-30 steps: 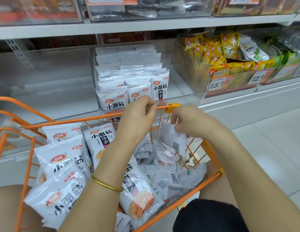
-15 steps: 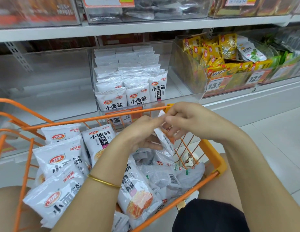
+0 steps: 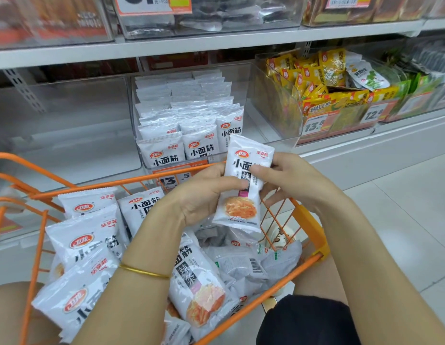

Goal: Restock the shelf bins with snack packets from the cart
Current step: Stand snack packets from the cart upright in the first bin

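A white snack packet (image 3: 243,202) with black characters and an orange food picture stands upright over the orange wire cart (image 3: 308,217). My left hand (image 3: 201,195) grips its left edge, thumb across the front. My right hand (image 3: 288,180) pinches its upper right edge. Several more white packets (image 3: 82,242) lie loose in the cart. Behind it, a clear shelf bin (image 3: 241,75) holds rows of the same packets (image 3: 189,113), standing upright.
A clear bin (image 3: 67,125) to the left of the packet bin shows nothing inside. To the right are bins of yellow packets (image 3: 316,78) and green packets (image 3: 422,80). Another shelf (image 3: 216,41) runs above. Pale tiled floor (image 3: 403,207) lies at right.
Both hands have lifted one packet out of the cart and turned it upright, front facing me. One second ago they were sorting among the loose packets at the cart's far rim.
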A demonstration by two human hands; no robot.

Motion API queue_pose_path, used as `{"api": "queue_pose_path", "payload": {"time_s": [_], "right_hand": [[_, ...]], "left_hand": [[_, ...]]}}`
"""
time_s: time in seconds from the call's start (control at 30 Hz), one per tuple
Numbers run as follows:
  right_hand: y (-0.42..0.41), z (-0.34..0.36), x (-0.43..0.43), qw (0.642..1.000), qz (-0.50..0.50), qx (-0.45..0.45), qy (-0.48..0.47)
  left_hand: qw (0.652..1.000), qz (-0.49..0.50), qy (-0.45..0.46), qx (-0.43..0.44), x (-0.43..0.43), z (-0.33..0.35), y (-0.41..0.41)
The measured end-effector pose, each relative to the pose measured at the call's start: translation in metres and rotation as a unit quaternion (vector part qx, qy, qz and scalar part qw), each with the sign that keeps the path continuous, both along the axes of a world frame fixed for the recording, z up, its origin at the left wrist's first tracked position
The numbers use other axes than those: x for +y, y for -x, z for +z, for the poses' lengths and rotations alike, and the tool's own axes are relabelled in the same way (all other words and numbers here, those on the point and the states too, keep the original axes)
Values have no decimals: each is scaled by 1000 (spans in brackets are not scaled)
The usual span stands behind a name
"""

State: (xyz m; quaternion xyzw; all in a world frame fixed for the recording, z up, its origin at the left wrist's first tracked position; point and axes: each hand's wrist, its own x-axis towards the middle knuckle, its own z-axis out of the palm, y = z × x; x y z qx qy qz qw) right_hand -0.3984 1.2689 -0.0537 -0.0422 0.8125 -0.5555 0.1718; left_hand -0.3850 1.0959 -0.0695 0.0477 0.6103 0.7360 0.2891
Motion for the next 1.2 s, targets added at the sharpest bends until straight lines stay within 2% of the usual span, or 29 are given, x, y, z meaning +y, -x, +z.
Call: {"api": "queue_pose_path", "payload": {"time_s": [0.13, 0.2, 0.33, 0.4, 0.47, 0.53, 0.63, 0.7, 0.77, 0.9, 1.0, 1.07, 1.13, 1.2], "right_hand": [[4, -4, -10, 996, -53, 67, 40], [6, -5, -12, 993, -78, 62, 68], [6, -6, -14, 997, -21, 16, 79], [9, -2, -14, 997, -18, 31, 75], [20, 7, -13, 992, -60, 70, 81], [38, 18, -10, 981, -122, 120, 96], [70, 30, -8, 966, -165, 175, 91], [86, 33, -11, 969, -154, 177, 83], [97, 33, -16, 978, -113, 165, 53], [111, 20, -25, 988, -45, 116, -93], [119, 5, -28, 987, -35, 83, -129], [122, -2, -31, 979, -20, 79, -186], [124, -4, -34, 957, 0, 89, -277], [125, -4, -37, 941, 9, 88, -327]], "left_hand": [[994, 30, 75, 71, 4, -6, 0], [988, 67, 105, 96, 5, -8, 3], [973, 110, 143, 140, 3, -13, 7], [963, 134, 165, 166, 8, -11, 6], [942, 185, 187, 206, 13, -7, 5], [894, 248, 248, 280, 13, -5, 5], [769, 299, 409, 389, 4, -6, 6], [728, 292, 476, 399, -1, -12, 8], [719, 276, 509, 385, -2, -17, 9], [716, 255, 534, 372, -3, -21, 10], [715, 243, 548, 360, -4, -21, 10], [715, 237, 554, 354, -5, -22, 10], [715, 234, 557, 350, -5, -21, 11], [715, 232, 559, 349, -5, -21, 11]]}}
